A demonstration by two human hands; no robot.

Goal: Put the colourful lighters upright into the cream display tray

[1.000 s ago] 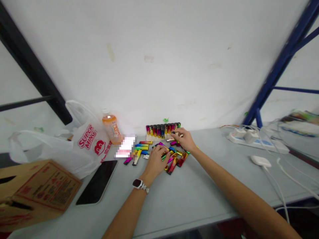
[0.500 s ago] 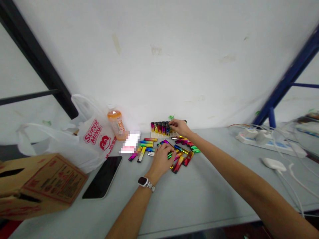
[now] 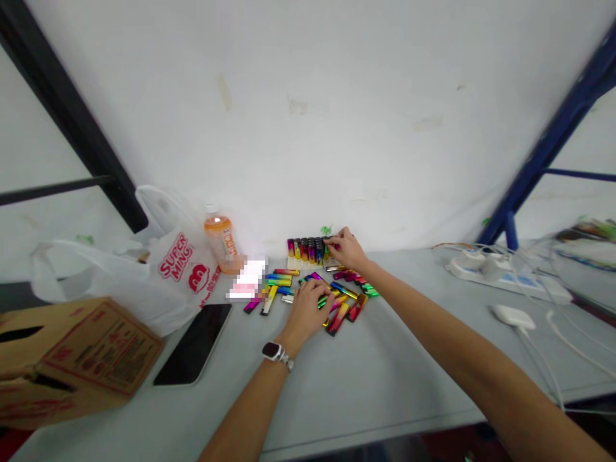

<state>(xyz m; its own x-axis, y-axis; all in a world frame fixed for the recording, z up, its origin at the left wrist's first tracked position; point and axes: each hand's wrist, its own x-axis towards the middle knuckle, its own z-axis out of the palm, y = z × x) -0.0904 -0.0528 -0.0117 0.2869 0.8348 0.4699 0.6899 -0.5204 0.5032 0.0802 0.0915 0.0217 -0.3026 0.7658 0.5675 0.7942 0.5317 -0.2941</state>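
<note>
In the head view, the bare right hand (image 3: 350,250) is reaching to the right end of a set of slim, glossy, black-topped upright lighters (image 3: 305,250), which are standing in rows in a low, pale holder (image 3: 299,264) just left of its grip. The fingertips are bunching close together by a dark top there, but one cannot tell whether the right grip is pinching that lighter or only touching it. The bare left hand (image 3: 307,309) is bending its fingers over a scatter of shiny, metallic loose lighters (image 3: 339,319) in red, yellow, blue, green and magenta; these are lying flat on both sides of the left grip and nearer than the right one. A green lighter (image 3: 322,301) is showing beside the left fingers, and whether that grip is holding it cannot be told. Behind the left grip, a silver square-faced wristwatch (image 3: 276,351) is circling the wrist. Left of that grip, a flat black phone (image 3: 195,346), a brown cardboard box (image 3: 103,353), a white plastic bag with red lettering (image 3: 144,298) and a clear bottle of orange drink (image 3: 221,240) are occupying the grey counter (image 3: 399,378). Well right of the right grip, a white power strip (image 3: 510,279) is lying near a small white charger (image 3: 514,317).
</note>
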